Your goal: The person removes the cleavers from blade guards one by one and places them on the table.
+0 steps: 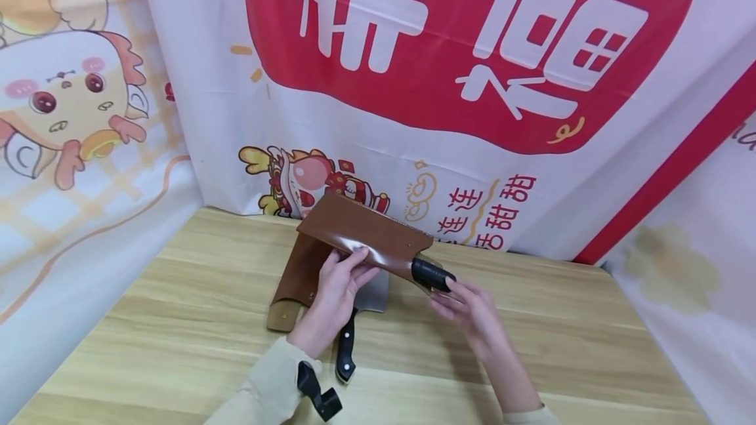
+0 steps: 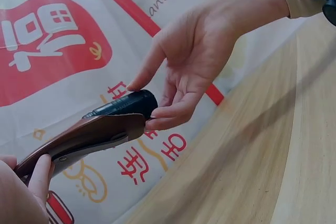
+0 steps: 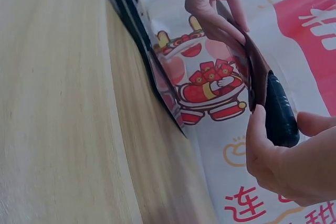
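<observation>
In the head view a brown leather sheath is raised above the table, with a black handle sticking out of its right end. The blade of this sheathed knife is hidden. My left hand grips the sheath along its lower edge, fingers on the front face. At the other end my right hand pinches around the handle's tip and the sheath's open edge; the left wrist view shows the thumb on the handle. Below lies a second knife with a riveted black handle, its broad blade partly covered by the left hand.
Another brown sheath lies on the wooden table left of the second knife, partly behind the left hand. A printed cloth hangs along the back edge. More cloth borders the left and right sides.
</observation>
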{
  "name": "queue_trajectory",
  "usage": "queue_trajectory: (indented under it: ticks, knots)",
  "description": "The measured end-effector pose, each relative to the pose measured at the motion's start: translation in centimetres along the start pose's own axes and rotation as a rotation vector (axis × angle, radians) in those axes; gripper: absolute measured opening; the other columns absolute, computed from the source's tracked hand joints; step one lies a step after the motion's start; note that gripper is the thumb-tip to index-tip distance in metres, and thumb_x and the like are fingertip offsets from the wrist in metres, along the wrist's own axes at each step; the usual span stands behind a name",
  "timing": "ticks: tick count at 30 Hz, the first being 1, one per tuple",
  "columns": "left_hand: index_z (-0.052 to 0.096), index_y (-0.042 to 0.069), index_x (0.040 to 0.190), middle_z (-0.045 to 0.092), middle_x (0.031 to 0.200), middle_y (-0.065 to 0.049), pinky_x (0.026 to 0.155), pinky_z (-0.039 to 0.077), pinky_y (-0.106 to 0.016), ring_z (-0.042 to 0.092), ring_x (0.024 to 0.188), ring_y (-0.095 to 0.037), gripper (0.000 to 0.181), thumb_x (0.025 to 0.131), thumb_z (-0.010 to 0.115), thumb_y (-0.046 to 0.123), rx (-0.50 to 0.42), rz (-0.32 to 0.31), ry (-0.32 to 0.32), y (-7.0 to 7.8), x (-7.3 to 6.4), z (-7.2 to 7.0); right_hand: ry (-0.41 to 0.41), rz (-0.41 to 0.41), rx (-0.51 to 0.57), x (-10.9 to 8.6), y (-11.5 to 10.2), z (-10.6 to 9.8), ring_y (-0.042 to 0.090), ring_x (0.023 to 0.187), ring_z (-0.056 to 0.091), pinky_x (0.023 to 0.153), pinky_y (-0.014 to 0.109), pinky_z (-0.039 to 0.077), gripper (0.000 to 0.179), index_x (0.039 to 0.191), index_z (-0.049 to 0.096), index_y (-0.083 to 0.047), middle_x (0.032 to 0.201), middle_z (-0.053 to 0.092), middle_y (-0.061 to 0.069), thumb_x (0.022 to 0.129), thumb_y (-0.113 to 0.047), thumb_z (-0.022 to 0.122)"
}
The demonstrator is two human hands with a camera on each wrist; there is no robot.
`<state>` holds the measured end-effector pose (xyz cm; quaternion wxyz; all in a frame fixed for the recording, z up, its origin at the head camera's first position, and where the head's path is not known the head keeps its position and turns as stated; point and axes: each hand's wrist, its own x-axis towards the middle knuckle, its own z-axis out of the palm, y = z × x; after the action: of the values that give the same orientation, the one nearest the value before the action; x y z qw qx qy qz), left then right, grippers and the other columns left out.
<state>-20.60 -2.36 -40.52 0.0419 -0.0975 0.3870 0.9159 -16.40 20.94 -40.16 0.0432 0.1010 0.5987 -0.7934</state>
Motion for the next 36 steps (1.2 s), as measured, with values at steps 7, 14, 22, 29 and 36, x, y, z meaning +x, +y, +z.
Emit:
queue_trajectory:
  ticks: [7, 14, 22, 29, 36]
  knots:
    - [0.042, 0.002, 0.144, 0.058, 0.132, -0.021, 0.093, 0.058, -0.038, 0.071, 0.107, -0.026, 0.046, 0.102, 0.059, -0.004, -0.002, -0.018, -0.025, -0.3, -0.9, 0.5, 0.047, 0.040, 0.144, 0.1, -0.2, -0.8, 0.023, 0.098, 0.070, 0.101, 0.038, 0.054, 0.033, 0.133, 0.053, 0.010, 0.101, 0.072, 0.014, 0.106, -0.008, 0.055]
    - [0.039, 0.002, 0.146, 0.055, 0.139, -0.021, 0.095, 0.057, -0.037, 0.068, 0.112, -0.025, 0.049, 0.102, 0.059, -0.006, 0.025, -0.006, -0.060, -0.9, -1.4, 0.8, 0.021, 0.092, 0.337, 0.3, -0.5, -1.7, 0.024, 0.106, 0.068, 0.107, 0.032, 0.049, 0.023, 0.127, 0.053, 0.005, 0.113, 0.067, 0.019, 0.108, -0.008, 0.050]
    - [0.044, -0.005, 0.138, 0.061, 0.118, -0.018, 0.096, 0.057, -0.037, 0.071, 0.101, -0.022, 0.044, 0.098, 0.060, -0.013, 0.021, -0.045, -0.121, -1.9, -1.9, 1.4, 0.016, 0.205, 0.696, 0.6, -1.1, -2.4, 0.034, 0.151, 0.029, 0.118, 0.037, 0.035, 0.063, 0.162, 0.011, -0.001, 0.166, 0.012, 0.027, 0.109, -0.004, 0.044]
    - [0.048, -0.005, 0.134, 0.065, 0.109, -0.014, 0.096, 0.056, -0.036, 0.072, 0.097, -0.020, 0.042, 0.095, 0.062, -0.014, 0.000, -0.061, -0.155, -2.8, -2.9, 1.9, 0.036, 0.233, 0.768, 0.6, -1.6, -2.2, 0.029, 0.156, 0.016, 0.118, 0.040, 0.033, 0.072, 0.165, -0.003, -0.009, 0.169, 0.006, 0.018, 0.109, -0.004, 0.042]
    - [0.046, -0.006, 0.135, 0.064, 0.111, -0.014, 0.097, 0.056, -0.036, 0.071, 0.097, -0.019, 0.040, 0.097, 0.060, -0.013, -0.038, -0.064, -0.144, -2.8, -3.3, 2.2, 0.044, 0.210, 0.761, 0.5, -1.6, -2.1, 0.029, 0.155, 0.020, 0.116, 0.041, 0.036, 0.070, 0.165, 0.002, -0.006, 0.167, 0.011, 0.021, 0.109, -0.003, 0.045]
